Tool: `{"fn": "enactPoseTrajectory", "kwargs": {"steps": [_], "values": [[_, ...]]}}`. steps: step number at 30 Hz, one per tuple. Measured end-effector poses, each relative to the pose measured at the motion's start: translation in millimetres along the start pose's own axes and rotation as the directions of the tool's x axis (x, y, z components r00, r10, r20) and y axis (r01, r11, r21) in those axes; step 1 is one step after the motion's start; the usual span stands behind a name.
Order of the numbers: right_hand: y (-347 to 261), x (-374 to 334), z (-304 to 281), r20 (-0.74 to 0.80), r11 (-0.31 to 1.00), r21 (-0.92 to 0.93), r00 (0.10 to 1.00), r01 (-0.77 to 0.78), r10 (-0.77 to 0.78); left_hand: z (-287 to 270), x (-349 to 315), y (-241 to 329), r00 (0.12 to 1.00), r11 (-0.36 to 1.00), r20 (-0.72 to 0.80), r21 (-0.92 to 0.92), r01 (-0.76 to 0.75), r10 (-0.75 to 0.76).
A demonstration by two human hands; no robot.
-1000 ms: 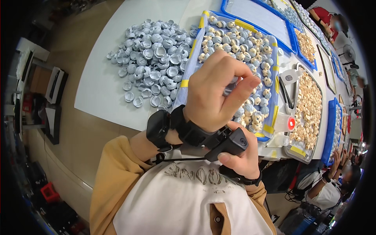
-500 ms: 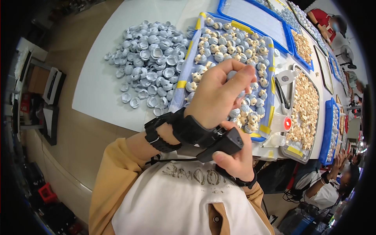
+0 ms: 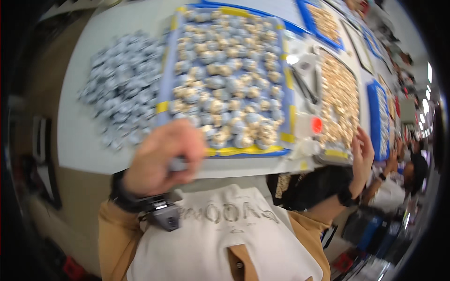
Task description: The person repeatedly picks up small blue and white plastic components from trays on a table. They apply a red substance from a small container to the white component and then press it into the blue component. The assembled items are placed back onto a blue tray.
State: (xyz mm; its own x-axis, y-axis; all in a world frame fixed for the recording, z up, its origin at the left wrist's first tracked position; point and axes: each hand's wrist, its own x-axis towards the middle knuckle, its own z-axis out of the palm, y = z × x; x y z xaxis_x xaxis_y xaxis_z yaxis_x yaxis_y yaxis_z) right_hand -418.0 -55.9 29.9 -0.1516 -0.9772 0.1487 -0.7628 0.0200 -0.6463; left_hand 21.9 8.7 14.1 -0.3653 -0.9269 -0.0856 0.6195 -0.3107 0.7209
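My left hand (image 3: 164, 152), blurred, is closed in front of the near left corner of the blue tray (image 3: 220, 153). A small grey-blue piece (image 3: 178, 164) shows between its fingers. In the tray stand many small doll heads (image 3: 241, 140) with cream faces and grey-blue hair. My right hand (image 3: 363, 157) is raised at the near right corner of a clear tray (image 3: 328, 161) full of small cream pieces (image 3: 335, 98). Its fingers are stretched out and nothing shows in them. A black device (image 3: 161, 215) is strapped to my left wrist.
Left of the blue tray lies a heap of grey-blue cup-shaped shells (image 3: 124, 79) on the white table (image 3: 75, 136). Between the trays are black tweezers (image 3: 304, 84), a white bottle (image 3: 304, 61) and a red-topped container (image 3: 316, 125). A co-worker (image 3: 391, 187) sits at the right.
My right hand has let go of the device on my left wrist and moved right to the cream pieces. My left hand has come down and left, off the blue tray. The view has shifted.
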Motion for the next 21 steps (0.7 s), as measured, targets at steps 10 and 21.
{"fn": "enactPoseTrajectory", "kwargs": {"steps": [10, 21], "values": [[46.8, 16.3, 27.3, 0.208, 0.972, -0.216, 0.977, 0.091, -0.045, 18.9, 9.0, -31.5, 0.919, 0.905, 0.079, 0.224, 0.362, -0.387], [25.5, 8.5, 38.8, 0.090, 0.931, -0.357, 0.995, 0.072, -0.043, 4.5, 0.2, -24.4, 0.961, 0.959, 0.246, -0.219, 0.182, -0.126]]}}
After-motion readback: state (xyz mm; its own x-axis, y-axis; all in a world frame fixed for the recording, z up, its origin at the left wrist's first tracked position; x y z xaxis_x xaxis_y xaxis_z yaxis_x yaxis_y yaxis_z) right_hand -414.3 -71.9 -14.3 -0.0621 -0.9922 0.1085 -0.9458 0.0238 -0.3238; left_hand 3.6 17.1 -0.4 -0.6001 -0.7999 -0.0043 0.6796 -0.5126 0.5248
